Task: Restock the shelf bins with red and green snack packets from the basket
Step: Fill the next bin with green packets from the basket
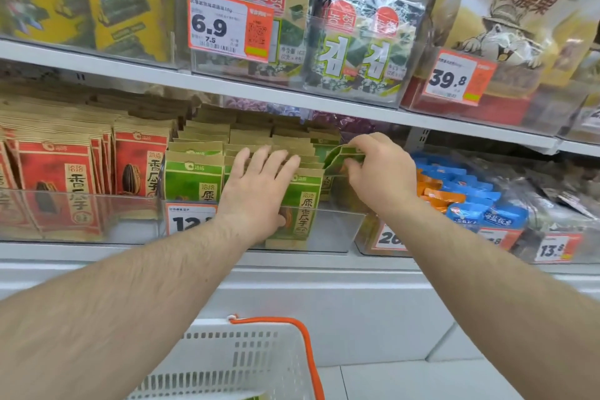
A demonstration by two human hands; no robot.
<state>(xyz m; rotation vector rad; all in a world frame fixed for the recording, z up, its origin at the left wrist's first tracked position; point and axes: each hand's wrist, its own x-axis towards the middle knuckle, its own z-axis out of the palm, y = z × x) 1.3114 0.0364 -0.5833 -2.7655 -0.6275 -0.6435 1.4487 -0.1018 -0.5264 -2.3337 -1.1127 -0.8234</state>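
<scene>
The white basket [227, 364] with an orange handle [302, 344] is sitting nearest to the camera, low in the view, and what is inside it is mostly hidden. Above it, the clear bin [328, 230] of green packets [191, 178] is taking the middle of the shelf, with the bin of red packets [55, 178] just beside it on the left.

The left hand [259, 185] is lying open, its straight fingers pressing the tops of the green row back. The right hand [380, 169] is pinching one green packet [344, 156] by its upper edge, tilted, at the right end of the row.

I judge that the step in hand is placing this green packet into its bin. The next move is probably asking for the right hand to slide the packet down upright into the gap, while the left hand is keeping the row from falling forward.

The upper shelf [292, 97] is hanging close over the packets, so the room for lifting is small. Blue and orange packets [461, 191] are filling the next bin on the right, and price tags [191, 221] are hanging in front
</scene>
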